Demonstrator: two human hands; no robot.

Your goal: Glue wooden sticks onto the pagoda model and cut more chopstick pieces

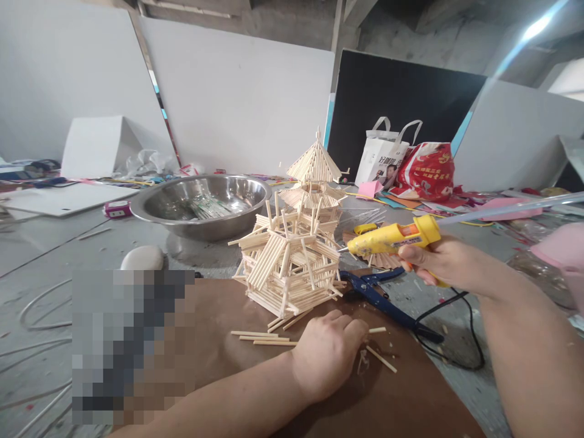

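My right hand (429, 258) is wrapped around a yellow hot glue gun (387, 236), its nozzle pointing left close to the side of the wooden-stick pagoda model (292, 267). A clear glue stick (502, 210) runs out of the back of the gun. My left hand (331, 353) rests low on the brown board (205, 359) in front of the model. Its fingers are curled down, with a thin wooden stick (377, 330) poking out by the fingertips; the grip itself is partly hidden. Another loose stick (382, 359) lies just right of that hand, and several wooden sticks (264, 338) lie left of it.
Blue-handled cutters (383, 301) and a black cable (474, 359) lie right of the model. Behind stand a steel basin (159, 213) holding packaged items, a pink tape measure (117, 209), a white bag (378, 158) and a red bag (424, 173). Scraps litter the floor.
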